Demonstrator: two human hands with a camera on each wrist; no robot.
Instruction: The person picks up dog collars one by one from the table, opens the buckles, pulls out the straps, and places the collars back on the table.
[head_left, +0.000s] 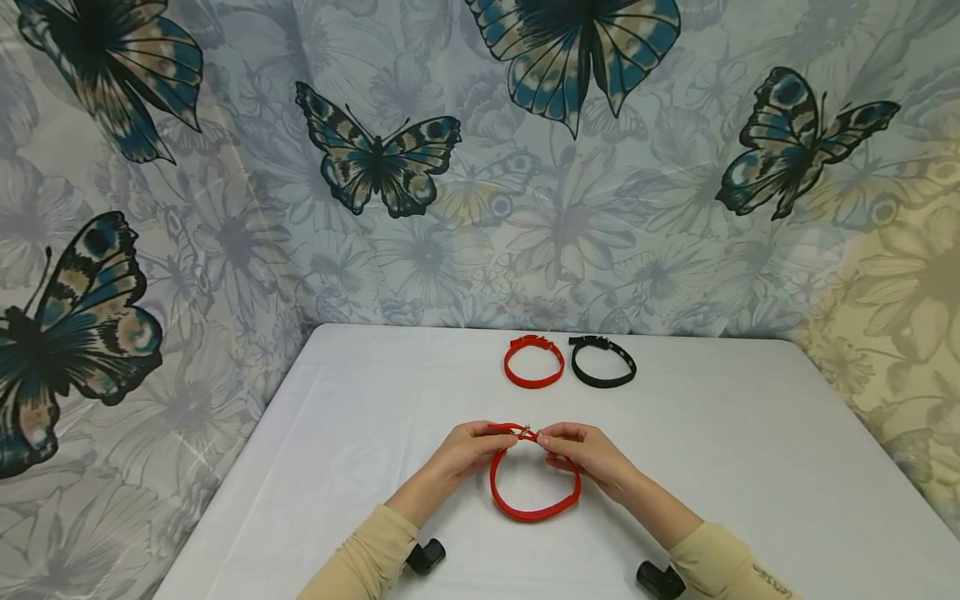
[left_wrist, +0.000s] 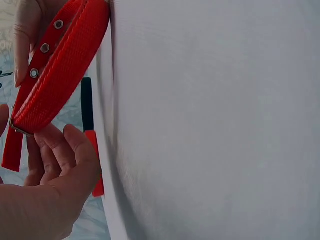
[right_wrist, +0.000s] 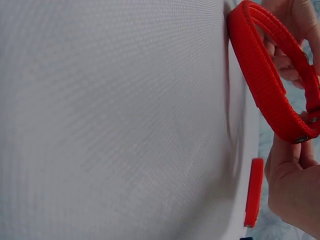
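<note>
A red collar (head_left: 534, 515) of woven webbing is looped in front of me, its buckle (head_left: 527, 432) at the far side between my hands. With thumb and fingers my left hand (head_left: 467, 452) pinches it beside the buckle. Opposite, my right hand (head_left: 594, 457) grips the strap just right of the buckle. Metal eyelets (left_wrist: 45, 48) line the strap in the left wrist view, where a short strap end (left_wrist: 12, 152) passes out beyond the metal buckle frame. The loop's near side hangs toward me in the right wrist view.
Farther back on the white table (head_left: 375, 383) lie another red collar (head_left: 532, 383) and a black collar (head_left: 604, 382), side by side and each looped. A butterfly-print cloth (head_left: 480, 267) stands behind the table. Black wrist cameras (head_left: 426, 557) sit at both sleeves.
</note>
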